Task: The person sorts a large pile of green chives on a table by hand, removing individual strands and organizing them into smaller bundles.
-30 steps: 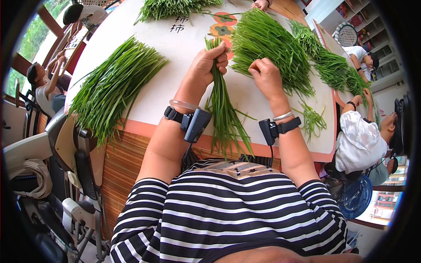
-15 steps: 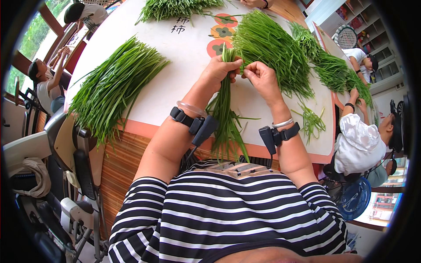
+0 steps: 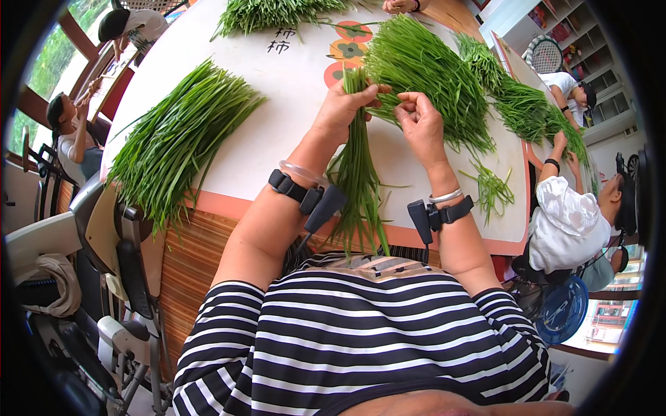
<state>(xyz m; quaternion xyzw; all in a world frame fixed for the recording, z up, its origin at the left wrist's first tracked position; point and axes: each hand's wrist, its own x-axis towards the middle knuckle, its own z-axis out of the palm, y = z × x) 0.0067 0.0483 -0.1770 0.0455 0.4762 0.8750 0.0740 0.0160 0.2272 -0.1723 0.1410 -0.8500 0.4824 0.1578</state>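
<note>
My left hand (image 3: pixel 341 105) is closed round an upright bunch of long green leaves (image 3: pixel 361 187), whose pale ends stick up above my fist and whose tips hang down toward the table's near edge. Just right of it, my right hand (image 3: pixel 420 125) is curled with thumb and fingers together; whatever they hold is too small to make out. Behind it lies a big dense pile of leaves (image 3: pixel 430 76). Another pile (image 3: pixel 184 139) lies to the left, and a few loose strands (image 3: pixel 492 191) lie below right of my right hand.
The white table mat (image 3: pixel 277 83) has printed fruit and a pink border. More greens are at the back (image 3: pixel 270 14) and right (image 3: pixel 527 111). Co-workers sit left (image 3: pixel 76 139) and right (image 3: pixel 569 222); another person's hands (image 3: pixel 401 5) are at the far edge. Chair frames (image 3: pixel 118 291) stand at lower left.
My left hand moved down and right with the bunch, then slightly up. My right hand closed in beside the bunch, then drew back a little to the right.
</note>
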